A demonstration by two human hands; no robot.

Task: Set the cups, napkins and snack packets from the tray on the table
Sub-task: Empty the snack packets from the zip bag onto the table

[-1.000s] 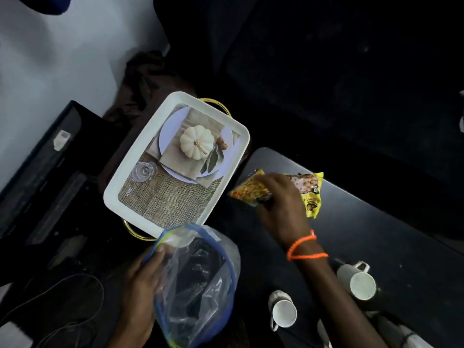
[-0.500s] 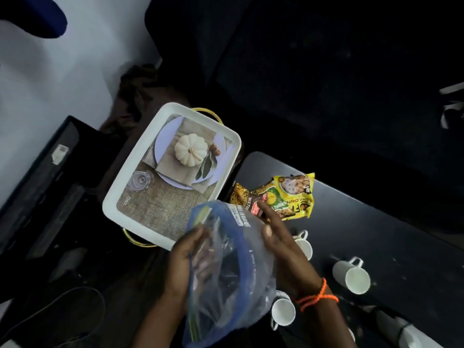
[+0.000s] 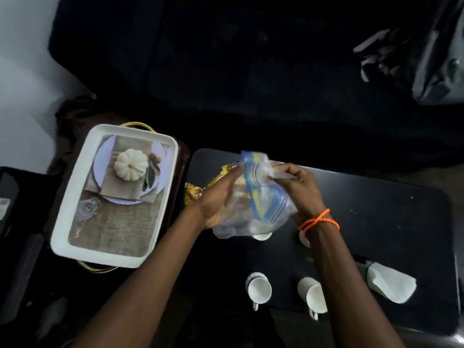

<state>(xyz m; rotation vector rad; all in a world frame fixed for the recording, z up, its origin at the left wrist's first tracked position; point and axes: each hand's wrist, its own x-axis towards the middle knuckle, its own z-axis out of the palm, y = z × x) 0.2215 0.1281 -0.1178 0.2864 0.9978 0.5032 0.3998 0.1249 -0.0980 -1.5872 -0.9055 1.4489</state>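
I held a clear zip bag point(image 3: 253, 204) with a blue seal strip up between my two hands, just right of the frame's centre and above the black bench point(image 3: 376, 222). My left hand point(image 3: 221, 199) was half open, its palm and fingers laid flat against the bag's left side. My right hand point(image 3: 300, 187) was closed in a pinch on the bag's upper right edge; an orange cord point(image 3: 319, 221) circled that wrist. What was inside the bag I could not tell, as it was blurred.

The yellow snack packets point(image 3: 198, 194) lay on the bench just behind my left hand, at the bench's upper left corner, mostly hidden by the hand and bag, so I could not count them.

I counted four white cups on the bench. Two cups point(image 3: 259, 290) stood in full view in the lower middle of the frame, between my forearms, the second one point(image 3: 312, 296) touching my right forearm in the picture. Two more showed only as rims: one point(image 3: 262, 236) under the bag's lower edge, one point(image 3: 304, 239) beside my right wrist.

One white folded napkin point(image 3: 391, 285) lay at the lower right of the bench.

The white tray point(image 3: 62, 232) sat in the left middle of the frame, off the bench, showing only its printed picture.
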